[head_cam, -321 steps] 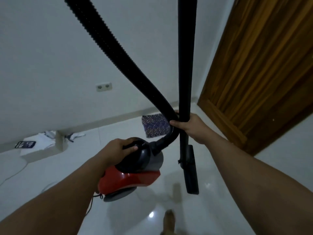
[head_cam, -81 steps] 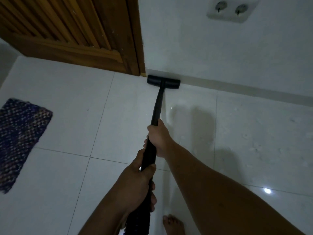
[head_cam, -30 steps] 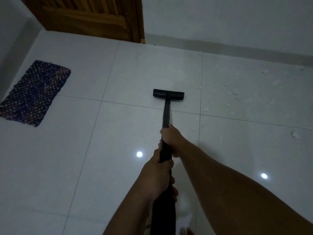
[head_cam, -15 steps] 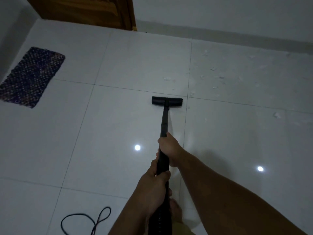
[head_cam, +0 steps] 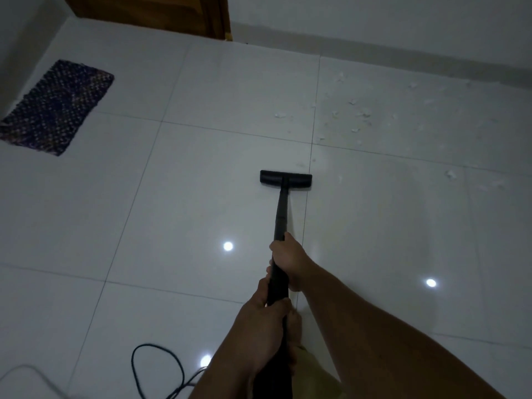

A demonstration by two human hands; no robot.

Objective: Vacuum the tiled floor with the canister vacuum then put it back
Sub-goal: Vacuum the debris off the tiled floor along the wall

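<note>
both hands grip the wand (head_cam: 281, 214): right hand (head_cam: 289, 262) ahead, left hand (head_cam: 266, 321) behind.

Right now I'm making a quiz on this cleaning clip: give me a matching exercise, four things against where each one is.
Things:
1. rug
2. nozzle
3. scraps
4. cable

Places:
A. bottom left, looped on the floor
B. far right tiles near the wall
C. middle of the floor, at the tube's end
D. far left, by the wall

Pairs: 1-D, 2-C, 3-B, 4-A
</note>
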